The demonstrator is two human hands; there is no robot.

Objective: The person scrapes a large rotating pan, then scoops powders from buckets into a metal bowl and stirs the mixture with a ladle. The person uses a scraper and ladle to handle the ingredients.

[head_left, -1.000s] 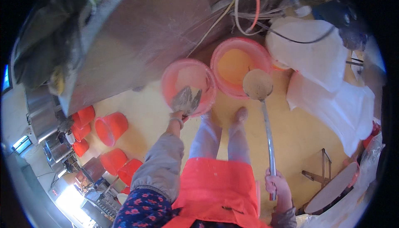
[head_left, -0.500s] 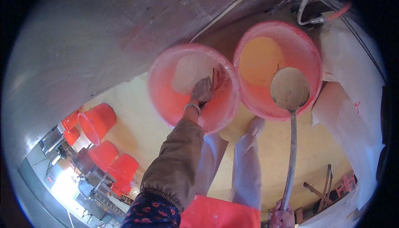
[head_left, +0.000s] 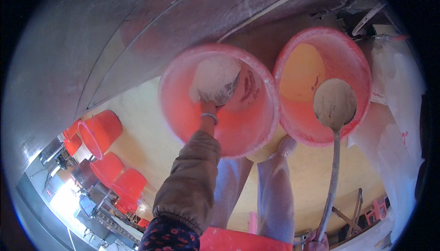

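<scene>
My left hand [head_left: 207, 107] reaches down into the left pink-red bucket [head_left: 167, 100]. Its fingers are closed on a dark, powder-dusted scoop [head_left: 228, 91], partly hidden against the pale powder [head_left: 213, 73] inside. A bracelet circles that wrist. At the lower right edge, my right hand [head_left: 317, 242] grips the end of a long-handled ladle [head_left: 331, 184]. The ladle's round bowl, filled with tan powder [head_left: 335, 102], hangs over the right pink-red bucket [head_left: 362, 74]. Yellow-orange powder [head_left: 300, 70] lies inside that bucket, partly hidden by the ladle bowl.
A large grey metal surface [head_left: 68, 45] slopes across the upper left. Several red buckets [head_left: 107, 127] stand on the floor at left, near machinery [head_left: 98, 210]. White sacks [head_left: 398, 95] lie at right. A red stool [head_left: 378, 210] and wooden legs [head_left: 353, 216] show lower right. My legs are below the buckets.
My left hand has turned and shifted slightly left in its bucket, the scoop now against the pale powder. The filled ladle stays over the right bucket. The view has shifted a little.
</scene>
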